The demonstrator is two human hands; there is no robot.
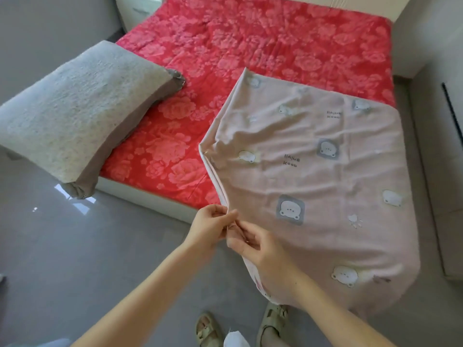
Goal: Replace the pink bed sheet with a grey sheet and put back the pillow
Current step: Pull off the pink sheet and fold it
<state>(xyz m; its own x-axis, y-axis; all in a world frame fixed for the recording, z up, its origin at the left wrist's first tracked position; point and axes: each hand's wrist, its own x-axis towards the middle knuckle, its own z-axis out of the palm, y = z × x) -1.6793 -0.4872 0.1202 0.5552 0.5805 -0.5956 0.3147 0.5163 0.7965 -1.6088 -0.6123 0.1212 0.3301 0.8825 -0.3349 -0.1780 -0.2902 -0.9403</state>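
While the pillow (75, 108) overhangs the bed's (250, 41) near left corner, the left hand (210, 229) and right hand (255, 242) meet at its near edge, each pinching the pink sheet's (325, 184) folded edge with curled fingers. That sheet lies doubled over the bed's right side, draping off the near right corner.

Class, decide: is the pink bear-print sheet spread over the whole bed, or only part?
Only part: the pink bear-print sheet covers the near right corner; the red floral cover shows elsewhere.
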